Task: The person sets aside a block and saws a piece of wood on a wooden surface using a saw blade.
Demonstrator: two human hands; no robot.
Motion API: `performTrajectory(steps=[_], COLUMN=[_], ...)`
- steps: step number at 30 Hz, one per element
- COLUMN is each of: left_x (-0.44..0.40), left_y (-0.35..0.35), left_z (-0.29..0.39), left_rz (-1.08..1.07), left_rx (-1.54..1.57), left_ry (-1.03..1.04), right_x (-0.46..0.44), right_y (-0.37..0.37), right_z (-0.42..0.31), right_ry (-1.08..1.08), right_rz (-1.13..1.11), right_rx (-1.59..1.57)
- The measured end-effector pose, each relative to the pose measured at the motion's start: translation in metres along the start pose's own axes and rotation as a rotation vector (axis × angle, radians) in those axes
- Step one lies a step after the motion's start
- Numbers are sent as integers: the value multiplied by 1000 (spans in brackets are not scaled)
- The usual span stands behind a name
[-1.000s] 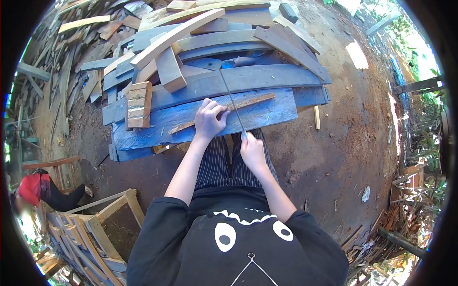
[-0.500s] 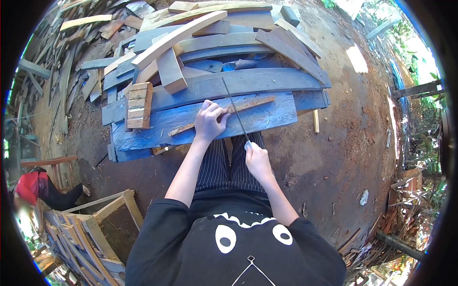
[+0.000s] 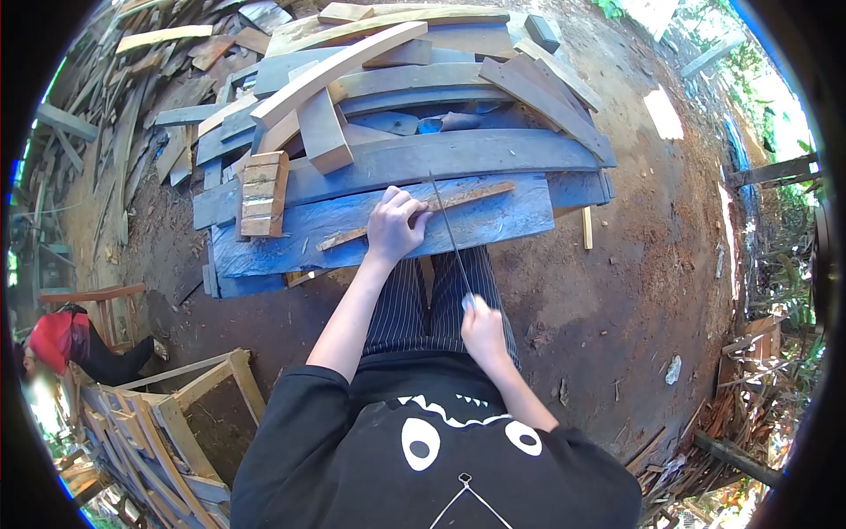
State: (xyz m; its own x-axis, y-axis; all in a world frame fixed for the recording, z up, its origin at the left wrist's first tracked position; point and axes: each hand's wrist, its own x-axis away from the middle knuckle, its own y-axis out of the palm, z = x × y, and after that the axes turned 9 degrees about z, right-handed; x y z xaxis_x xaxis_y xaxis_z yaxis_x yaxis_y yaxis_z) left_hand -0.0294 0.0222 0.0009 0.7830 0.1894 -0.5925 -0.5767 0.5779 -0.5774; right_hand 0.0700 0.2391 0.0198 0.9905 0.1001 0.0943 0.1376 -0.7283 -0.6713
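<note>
A thin strip of wood (image 3: 476,193) lies at a slant on a bluish, weathered board (image 3: 291,240) at the near edge of the stacked planks. My left hand (image 3: 396,226) is closed on the strip near its middle, pressing it against the board. In my right hand (image 3: 484,331), close to my thighs, is the light handle of a handsaw (image 3: 452,231), its blade seen almost edge-on. The blade crosses the strip just right of my left fingers, its tip pointing away from me. Whether the teeth have cut into the wood is too small to tell.
Behind the board rise stacked planks (image 3: 441,155), with a short wood block (image 3: 263,194) at left. Scrap wood (image 3: 132,97) covers the ground at far left. Lower left are a wooden frame (image 3: 207,366) and a bending person in red (image 3: 60,339).
My right hand has drawn the handsaw back toward my body, so less of the blade reaches past the strip. My left hand stays on the strip. The view has shifted slightly.
</note>
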Motion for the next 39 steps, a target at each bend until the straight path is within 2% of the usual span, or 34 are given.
performTrajectory(steps=[3,6,12,15,20,26,29,33,36,39], left_x=[0,-2,-3,-3,-2,-3,-1,-1,-1,-2], left_y=[-1,-2,0,0,0,0,0,1,0,-1], left_z=[0,3,3,0,2,3,1,1,2,4], left_rz=[-1,6,15,13,28,36,25,27,35,47], left_rx=[-2,-15,-27,-25,-23,-16,-13,-21,-44,-29], left_ry=[-7,-15,-7,14,15,3,4,17,16,4], right_x=[-56,-65,5,-27,-69,-2,-12,-69,-65,-21], right_y=[25,35,-3,10,42,9,12,41,39,19], right_z=[-13,-13,8,0,-12,10,8,-13,-11,0], right_ry=[-100,-101,-7,-87,-71,4,-6,-79,-127,-35], right_rz=[48,65,12,43,89,40,34,90,137,73], right_rx=[-40,-13,-3,-98,-50,-15,-5,-1,-86,-15])
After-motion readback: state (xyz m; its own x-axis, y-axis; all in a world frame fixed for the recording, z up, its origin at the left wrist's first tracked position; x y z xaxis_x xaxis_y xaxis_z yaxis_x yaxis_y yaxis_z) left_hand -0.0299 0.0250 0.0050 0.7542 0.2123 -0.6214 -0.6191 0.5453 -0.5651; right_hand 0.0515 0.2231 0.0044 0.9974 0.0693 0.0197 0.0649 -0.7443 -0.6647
